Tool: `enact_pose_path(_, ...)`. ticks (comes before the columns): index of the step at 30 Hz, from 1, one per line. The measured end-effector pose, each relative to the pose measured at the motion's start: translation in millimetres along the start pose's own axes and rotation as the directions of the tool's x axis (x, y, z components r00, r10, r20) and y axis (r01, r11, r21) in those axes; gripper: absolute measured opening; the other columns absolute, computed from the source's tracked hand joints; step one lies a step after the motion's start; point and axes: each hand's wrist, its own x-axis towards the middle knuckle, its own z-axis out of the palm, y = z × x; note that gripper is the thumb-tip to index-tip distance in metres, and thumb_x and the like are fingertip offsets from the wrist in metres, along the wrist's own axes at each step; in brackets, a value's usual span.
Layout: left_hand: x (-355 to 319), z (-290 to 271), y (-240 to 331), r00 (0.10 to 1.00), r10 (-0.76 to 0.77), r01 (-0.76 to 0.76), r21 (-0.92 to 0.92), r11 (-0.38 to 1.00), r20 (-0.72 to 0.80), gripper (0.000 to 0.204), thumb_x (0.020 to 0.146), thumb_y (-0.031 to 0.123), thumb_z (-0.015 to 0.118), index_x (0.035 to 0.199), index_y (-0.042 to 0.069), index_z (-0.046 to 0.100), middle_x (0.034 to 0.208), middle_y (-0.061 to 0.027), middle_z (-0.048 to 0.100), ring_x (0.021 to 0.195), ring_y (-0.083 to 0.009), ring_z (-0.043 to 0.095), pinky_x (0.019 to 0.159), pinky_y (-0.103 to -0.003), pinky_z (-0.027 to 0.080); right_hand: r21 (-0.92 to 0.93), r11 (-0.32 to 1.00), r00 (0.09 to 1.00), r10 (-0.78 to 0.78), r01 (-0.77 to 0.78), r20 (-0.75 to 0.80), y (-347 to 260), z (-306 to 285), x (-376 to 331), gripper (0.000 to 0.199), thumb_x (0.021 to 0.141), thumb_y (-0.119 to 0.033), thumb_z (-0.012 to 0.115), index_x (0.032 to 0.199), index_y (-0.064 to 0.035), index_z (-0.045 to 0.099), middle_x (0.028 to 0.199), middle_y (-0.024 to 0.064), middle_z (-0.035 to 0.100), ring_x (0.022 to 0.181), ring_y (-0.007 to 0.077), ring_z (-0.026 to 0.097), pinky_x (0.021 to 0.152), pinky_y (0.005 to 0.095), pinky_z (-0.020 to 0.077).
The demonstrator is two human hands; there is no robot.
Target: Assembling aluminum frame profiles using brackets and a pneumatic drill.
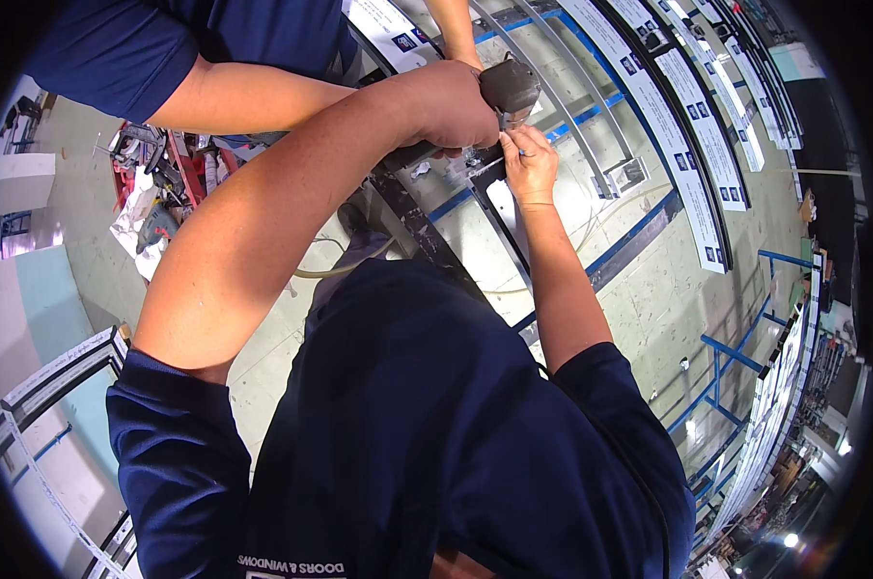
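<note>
My left hand (pixel 456 104) is closed around a dark power tool (pixel 510 89) whose blocky end sticks out past my knuckles. The tool's exact kind does not show, and its grip is mostly covered by my hand. Close by on the right, my right hand (pixel 531 166) has its thumb and fingers pinched together near the tool. Whatever they hold is too small or hidden to name. Both hands are over the end of a dark-edged frame profile with a white face (pixel 502 207). My left forearm crosses in front of a co-worker's forearm (pixel 253 96).
A co-worker in a dark blue shirt (pixel 263 34) stands at the upper left. Grey metal bars (pixel 576 106) and long white-faced profiles (pixel 663 145) lie on blue-edged supports to the right. A red bin of tools (pixel 180 169) is at the left; a blue rack (pixel 731 355) stands lower right.
</note>
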Motion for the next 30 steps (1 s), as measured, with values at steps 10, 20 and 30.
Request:
enact_pose_path(10,-12,-7,3,1.000,-0.001,0.001,-0.043,0.999,-0.009,0.009,0.079,0.002,0.073,0.085,-0.003,0.070,0.069,-0.0110,0.070,0.054,-0.0154,0.065,0.053,-0.034,0.054,0.025,0.999,0.999,-0.032,0.033,-0.004,0,0,2,0.014,0.091,-0.014,0.086,0.103,-0.0074,0.083,0.102,0.0110,0.080,0.096,0.0325,0.076,0.086,0.0407,0.0608)
enact_pose_path(20,-12,-11,-4,1.000,0.018,-0.015,-0.107,0.994,0.025,0.009,0.077,0.002,0.074,0.076,-0.005,0.068,0.065,-0.0118,0.068,0.051,-0.0162,0.063,0.049,-0.034,0.050,0.035,0.999,0.999,-0.031,0.031,0.010,-2,0,1,0.013,0.093,-0.014,0.084,0.105,-0.0080,0.082,0.102,0.0099,0.079,0.097,0.0319,0.076,0.088,0.0405,0.0602)
enact_pose_path(30,5,-1,12,1.000,-0.019,0.017,0.106,0.994,0.017,0.008,0.077,0.003,0.070,0.079,-0.004,0.068,0.066,-0.0131,0.067,0.051,-0.0208,0.065,0.047,-0.041,0.051,0.008,0.998,0.997,0.060,-0.061,0.054,-1,-1,-1,0.013,0.092,-0.016,0.085,0.098,-0.0051,0.082,0.103,0.0117,0.079,0.099,0.0330,0.076,0.089,0.0412,0.0606)
